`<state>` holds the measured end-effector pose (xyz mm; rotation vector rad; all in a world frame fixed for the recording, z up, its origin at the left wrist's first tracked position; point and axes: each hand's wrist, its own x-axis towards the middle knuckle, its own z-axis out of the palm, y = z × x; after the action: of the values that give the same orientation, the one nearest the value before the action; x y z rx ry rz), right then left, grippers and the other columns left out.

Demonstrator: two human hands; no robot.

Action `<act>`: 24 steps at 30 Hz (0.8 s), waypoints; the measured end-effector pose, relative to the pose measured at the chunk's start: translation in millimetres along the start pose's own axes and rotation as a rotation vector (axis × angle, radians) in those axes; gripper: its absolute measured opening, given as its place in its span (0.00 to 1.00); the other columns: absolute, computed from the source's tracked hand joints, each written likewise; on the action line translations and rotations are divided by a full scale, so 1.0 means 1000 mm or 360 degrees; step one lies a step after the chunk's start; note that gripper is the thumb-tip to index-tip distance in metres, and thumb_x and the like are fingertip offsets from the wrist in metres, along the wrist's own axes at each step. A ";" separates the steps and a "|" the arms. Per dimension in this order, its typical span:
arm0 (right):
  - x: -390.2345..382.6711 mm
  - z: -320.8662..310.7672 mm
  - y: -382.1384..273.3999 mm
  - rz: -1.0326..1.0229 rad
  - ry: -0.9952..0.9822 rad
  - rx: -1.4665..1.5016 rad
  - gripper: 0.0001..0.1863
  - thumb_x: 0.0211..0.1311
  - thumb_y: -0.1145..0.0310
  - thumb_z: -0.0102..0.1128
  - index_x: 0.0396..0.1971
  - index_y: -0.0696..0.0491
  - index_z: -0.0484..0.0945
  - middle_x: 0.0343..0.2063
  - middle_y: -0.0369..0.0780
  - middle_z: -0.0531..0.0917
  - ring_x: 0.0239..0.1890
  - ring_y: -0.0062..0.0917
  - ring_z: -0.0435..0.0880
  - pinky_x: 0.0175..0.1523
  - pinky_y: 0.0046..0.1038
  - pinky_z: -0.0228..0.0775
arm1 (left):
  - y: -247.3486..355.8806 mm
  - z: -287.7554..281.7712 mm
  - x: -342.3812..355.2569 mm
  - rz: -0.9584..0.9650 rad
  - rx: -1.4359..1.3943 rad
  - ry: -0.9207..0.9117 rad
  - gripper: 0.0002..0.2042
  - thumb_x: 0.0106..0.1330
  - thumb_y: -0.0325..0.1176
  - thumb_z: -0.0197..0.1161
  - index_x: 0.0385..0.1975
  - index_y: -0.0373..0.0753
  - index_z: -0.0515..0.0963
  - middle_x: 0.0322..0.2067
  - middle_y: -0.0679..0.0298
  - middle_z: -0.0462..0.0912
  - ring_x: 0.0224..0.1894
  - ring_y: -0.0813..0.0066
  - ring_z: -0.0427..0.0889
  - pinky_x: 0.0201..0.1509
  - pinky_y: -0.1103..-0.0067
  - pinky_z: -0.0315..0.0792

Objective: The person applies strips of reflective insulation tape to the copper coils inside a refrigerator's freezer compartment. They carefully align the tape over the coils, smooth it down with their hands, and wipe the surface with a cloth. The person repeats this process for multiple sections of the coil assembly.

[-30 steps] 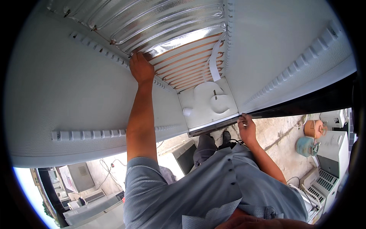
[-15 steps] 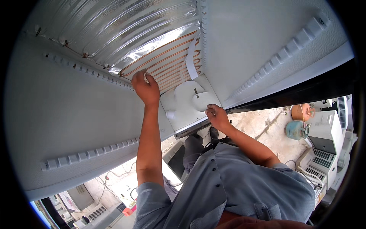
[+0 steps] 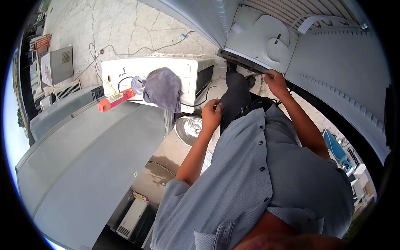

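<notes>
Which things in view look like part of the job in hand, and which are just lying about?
Likely part of the job: open cabinet, with the right hand at its edge; copper tubing inside.

Apparently just lying about: grey cloth on the white appliance; orange-capped red tube; metal bowl; blue cylinder.

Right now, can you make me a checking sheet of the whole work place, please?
Surface: concrete floor, cracked.
Job's things: white cabinet with copper tubes inside.
Clutter: grey cloth on a white unit; red tube at the unit's edge.
Hands: left hand near a leg, grip unclear; right hand at the cabinet's dark front edge.
Cables: thin cable winding across the floor.
Surroundings: grey boxy appliance at the picture's left.
</notes>
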<state>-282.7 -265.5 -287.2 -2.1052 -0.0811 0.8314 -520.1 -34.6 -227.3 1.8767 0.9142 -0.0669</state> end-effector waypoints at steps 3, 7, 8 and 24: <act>0.006 0.023 -0.024 -0.0057 -0.0281 -0.0006 0.21 0.64 0.62 0.65 0.51 0.62 0.81 0.41 0.48 0.88 0.45 0.33 0.87 0.53 0.31 0.76 | -0.018 -0.029 -0.008 -0.0236 -0.0217 0.0506 0.09 0.65 0.26 0.63 0.41 0.28 0.82 0.25 0.66 0.77 0.27 0.80 0.71 0.35 0.79 0.70; 0.012 0.036 -0.072 -0.0238 -0.0427 -0.0064 0.20 0.66 0.65 0.63 0.52 0.63 0.79 0.41 0.49 0.87 0.44 0.31 0.87 0.52 0.29 0.77 | -0.051 -0.083 0.012 -0.0470 -0.0153 0.1299 0.15 0.63 0.30 0.66 0.45 0.29 0.76 0.27 0.63 0.75 0.33 0.68 0.76 0.42 0.69 0.72; 0.016 0.038 -0.077 -0.0292 -0.0423 -0.0131 0.20 0.66 0.65 0.63 0.52 0.63 0.79 0.41 0.49 0.87 0.44 0.31 0.88 0.52 0.29 0.77 | -0.054 -0.092 0.023 -0.0533 0.0079 0.1513 0.20 0.62 0.33 0.68 0.49 0.29 0.74 0.29 0.60 0.77 0.37 0.61 0.78 0.46 0.66 0.73; -0.004 0.033 -0.061 -0.0144 -0.0341 -0.0238 0.20 0.66 0.64 0.63 0.51 0.64 0.79 0.42 0.49 0.87 0.45 0.33 0.87 0.52 0.31 0.76 | -0.006 -0.209 0.049 0.0266 -0.0690 0.2041 0.23 0.61 0.35 0.60 0.52 0.24 0.75 0.50 0.49 0.81 0.48 0.58 0.81 0.55 0.66 0.76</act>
<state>-291.8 -204.6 -253.7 -2.1261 -0.3595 1.0205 -559.9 161.4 -149.6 1.4379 1.4095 1.4524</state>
